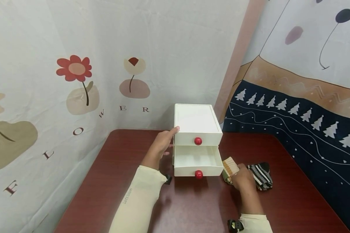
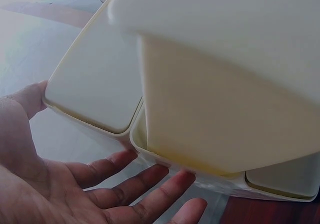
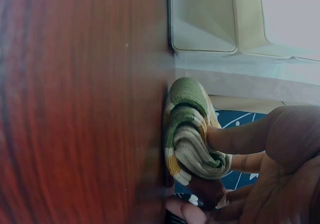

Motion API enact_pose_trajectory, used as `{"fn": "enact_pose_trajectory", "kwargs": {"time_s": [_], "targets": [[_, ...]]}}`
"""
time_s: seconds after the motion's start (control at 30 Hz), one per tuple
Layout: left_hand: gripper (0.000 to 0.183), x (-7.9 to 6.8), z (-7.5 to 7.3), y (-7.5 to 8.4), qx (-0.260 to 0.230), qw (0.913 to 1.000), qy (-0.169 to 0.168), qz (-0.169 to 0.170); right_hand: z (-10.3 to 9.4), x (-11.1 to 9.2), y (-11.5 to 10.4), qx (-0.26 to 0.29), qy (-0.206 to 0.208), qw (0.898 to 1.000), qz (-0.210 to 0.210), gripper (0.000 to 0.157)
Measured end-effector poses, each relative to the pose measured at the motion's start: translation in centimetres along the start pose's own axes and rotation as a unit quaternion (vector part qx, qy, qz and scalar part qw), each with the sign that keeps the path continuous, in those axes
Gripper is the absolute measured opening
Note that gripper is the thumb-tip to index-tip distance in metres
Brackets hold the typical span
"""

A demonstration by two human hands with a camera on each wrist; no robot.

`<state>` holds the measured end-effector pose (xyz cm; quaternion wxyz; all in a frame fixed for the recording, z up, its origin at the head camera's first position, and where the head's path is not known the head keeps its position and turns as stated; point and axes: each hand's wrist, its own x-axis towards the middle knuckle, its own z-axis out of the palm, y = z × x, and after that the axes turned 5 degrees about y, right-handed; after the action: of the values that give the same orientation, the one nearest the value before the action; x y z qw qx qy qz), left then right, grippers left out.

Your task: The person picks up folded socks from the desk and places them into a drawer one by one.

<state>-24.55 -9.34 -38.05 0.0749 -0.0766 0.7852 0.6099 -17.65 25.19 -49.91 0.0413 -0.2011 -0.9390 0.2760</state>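
Observation:
A small white drawer cabinet [image 1: 196, 119] stands on the table, its lower drawer [image 1: 184, 171] pulled out with nothing inside. My left hand [image 1: 160, 145] rests against the cabinet's left side, thumb at the top front edge. In the left wrist view, the fingers [image 2: 145, 184] are fairly straight and touch the side wall. Right of the drawer, my right hand [image 1: 244, 177] pinches a rolled green, cream and yellow sock [image 3: 192, 134] low on the tabletop. Beside that hand lies a black-and-white patterned sock [image 1: 261, 176], partly hidden in the right wrist view.
The dark red-brown table [image 1: 105, 200] carries everything. Red round knobs [image 1: 198, 141] stick out from the drawer fronts. A printed pale curtain [image 1: 169, 48] hangs behind the table, and a dark blue tree-patterned cloth [image 1: 279, 119] hangs to the right.

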Motion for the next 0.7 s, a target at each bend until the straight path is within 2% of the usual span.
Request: {"fn": "enact_pose_trajectory", "kwargs": {"time_s": [0.13, 0.3, 0.53, 0.7], "targets": [[0.084, 0.1, 0.0, 0.0, 0.003, 1.0, -0.002, 0.003, 1.4, 1.5, 1.6, 0.019, 0.027, 0.999, -0.038, 0.06], [0.085, 0.1, 0.1, 0.1, 0.006, 1.0, -0.003, 0.001, 1.9, 2.3, 2.4, 0.041, 0.06, 0.996, -0.057, 0.058], [0.086, 0.2, 0.0, 0.1, 0.006, 1.0, -0.001, -0.004, 2.2, 2.6, 2.1, 0.054, 0.076, 0.995, -0.047, 0.056], [0.086, 0.4, 0.0, 0.0, 0.004, 1.0, -0.002, 0.002, 1.8, 2.4, 1.7, 0.072, 0.073, 0.993, -0.058, 0.051]]}}
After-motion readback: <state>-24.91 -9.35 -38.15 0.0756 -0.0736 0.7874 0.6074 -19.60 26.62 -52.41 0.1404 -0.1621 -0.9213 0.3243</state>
